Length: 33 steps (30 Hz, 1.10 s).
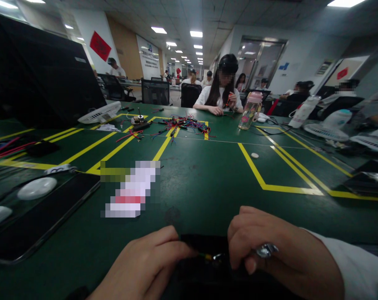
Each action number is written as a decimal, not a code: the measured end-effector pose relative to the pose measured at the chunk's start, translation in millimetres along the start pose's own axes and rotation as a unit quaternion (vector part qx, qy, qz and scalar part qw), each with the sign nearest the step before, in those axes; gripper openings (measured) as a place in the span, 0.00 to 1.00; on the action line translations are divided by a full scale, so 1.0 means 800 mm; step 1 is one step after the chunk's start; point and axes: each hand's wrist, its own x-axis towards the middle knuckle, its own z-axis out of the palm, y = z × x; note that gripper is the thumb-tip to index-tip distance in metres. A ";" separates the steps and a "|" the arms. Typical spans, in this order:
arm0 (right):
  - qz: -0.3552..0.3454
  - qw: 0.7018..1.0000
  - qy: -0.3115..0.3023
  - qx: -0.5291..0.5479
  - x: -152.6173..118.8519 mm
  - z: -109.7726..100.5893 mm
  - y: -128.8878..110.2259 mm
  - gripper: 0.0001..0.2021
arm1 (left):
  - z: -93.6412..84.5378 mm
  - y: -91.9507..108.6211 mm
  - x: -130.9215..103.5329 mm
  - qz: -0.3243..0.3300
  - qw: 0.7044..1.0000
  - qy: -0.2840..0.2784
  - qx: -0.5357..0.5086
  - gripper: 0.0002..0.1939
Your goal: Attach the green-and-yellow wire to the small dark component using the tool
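The right hand [266, 233] is held low at the near side of the green tabletop [195, 183], its fingers curled tightly around a silver metal tool [266, 250], one end of which is left sticking out past them. The left hand [151, 258] is placed opposite, with its fingertips brought up to a thin green-and-yellow piece [208, 257]; whether that piece is pinched cannot be told, since the thumb is hidden. The piece is seen between the two hands, over a black surface [189, 273], with a shiny metal tip [218, 257] just beside its yellow end.

Farther off, a clear bottle [246, 116] with a pink lid is stood on the tabletop; its lower part is tinted pale yellow, but whether by liquid cannot be made out. To its right, a white bottle [306, 110] is seen capped, its contents concealed by the opaque walls. To the left of the clear bottle, red, blue and black wires [187, 123] are heaped loose on the tabletop. Nearer, at the left, a white mouse [37, 188] is set down.
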 end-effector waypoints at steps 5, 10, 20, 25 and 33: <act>0.005 1.000 -0.005 -0.004 0.002 0.001 0.003 0.06 | 0.000 0.000 -0.003 0.003 1.000 0.003 0.001 0.23; 0.001 1.000 0.003 -0.010 0.002 0.002 0.006 0.03 | 0.002 -0.001 -0.002 -0.005 1.000 0.002 0.001 0.23; -0.012 1.000 0.023 -0.012 0.003 0.006 0.011 0.05 | 0.003 -0.002 -0.003 0.002 1.000 0.007 -0.008 0.22; -0.020 0.999 0.032 -0.016 0.003 0.011 0.011 0.09 | 0.001 -0.001 0.000 0.000 1.000 0.005 -0.005 0.23; 0.013 0.998 0.058 0.023 -0.004 -0.004 0.001 0.07 | 0.003 -0.001 -0.003 0.005 1.000 0.003 -0.009 0.23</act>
